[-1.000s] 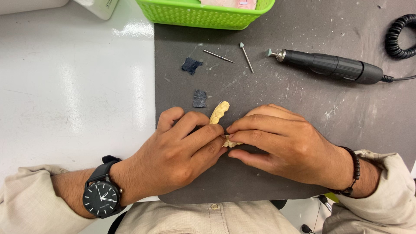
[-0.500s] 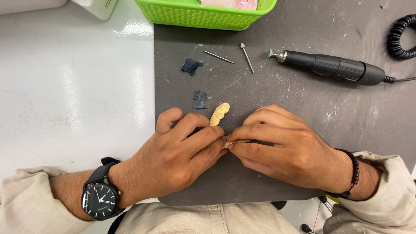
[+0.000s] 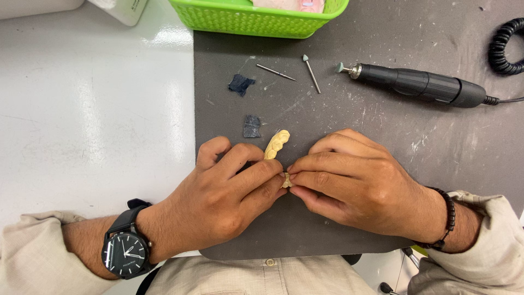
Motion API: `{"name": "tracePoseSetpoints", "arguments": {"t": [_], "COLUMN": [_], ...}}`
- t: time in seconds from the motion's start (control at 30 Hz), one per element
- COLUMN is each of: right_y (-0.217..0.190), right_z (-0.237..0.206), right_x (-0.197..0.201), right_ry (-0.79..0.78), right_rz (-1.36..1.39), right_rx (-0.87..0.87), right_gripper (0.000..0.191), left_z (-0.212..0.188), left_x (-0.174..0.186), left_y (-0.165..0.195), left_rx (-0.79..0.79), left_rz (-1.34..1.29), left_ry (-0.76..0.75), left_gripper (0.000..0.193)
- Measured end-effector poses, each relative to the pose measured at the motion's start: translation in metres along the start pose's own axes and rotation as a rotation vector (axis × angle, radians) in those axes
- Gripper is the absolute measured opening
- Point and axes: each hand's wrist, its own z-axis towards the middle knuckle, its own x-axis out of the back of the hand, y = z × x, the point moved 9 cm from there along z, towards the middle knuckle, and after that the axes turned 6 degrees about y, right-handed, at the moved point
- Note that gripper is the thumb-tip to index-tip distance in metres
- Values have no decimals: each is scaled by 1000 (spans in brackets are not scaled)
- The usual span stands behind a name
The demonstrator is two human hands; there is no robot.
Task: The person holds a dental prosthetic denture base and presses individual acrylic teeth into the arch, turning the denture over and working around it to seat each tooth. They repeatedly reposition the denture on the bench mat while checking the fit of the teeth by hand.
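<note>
We have both hands down at the near edge of the grey mat point(image 3: 382, 136), fingertips meeting right in the middle. Our left hand point(image 3: 226, 199) is curled, thumb and forefinger pinched on a cream tooth-shaped casting point(image 3: 277, 145) that sticks out toward twelve o'clock from between the fingers. Our right hand point(image 3: 357, 183) is closed too, its fingertips pressed onto a small pale piece point(image 3: 285, 180) at the point where the two hands touch (whether that bit is part of the same casting or a separate scrap, we cannot tell; the fingers hide the join).

To do this well, we judge, the wrists should rest on the mat so the pinch is steady, and the pressure should be light and even, since a thin casting like this looks apt to snap if twisted.

Around us: at eleven o'clock from the hands, two dark abrasive scraps point(image 3: 251, 125) lie on the mat, one just beside the casting's tip, the other further up. At twelve to one o'clock two loose burs point(image 3: 311, 73) lie apart from each other. At two o'clock the black rotary handpiece point(image 3: 423, 86) rests on its side, tipped with a small pale-green stone, well apart from our fingers. The green basket point(image 3: 245, 19) sits at the far edge.
</note>
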Motion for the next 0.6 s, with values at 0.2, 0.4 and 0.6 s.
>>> {"name": "tracePoseSetpoints", "arguments": {"t": [0.2,0.4,0.6], "right_y": [-5,2,8], "right_z": [2,1,-5], "right_x": [0,0,18], "right_ry": [12,-46,151], "right_rz": [-90,26,179], "right_rx": [-35,-41,-45], "right_gripper": [27,36,38], "left_z": [4,11,15], "left_x": [1,6,12], "left_y": [1,-2,-10], "left_rx": [-6,25,138], "left_rz": [-6,-77,-225], "left_ry": [-22,-13,1], "left_gripper": [20,22,30]}}
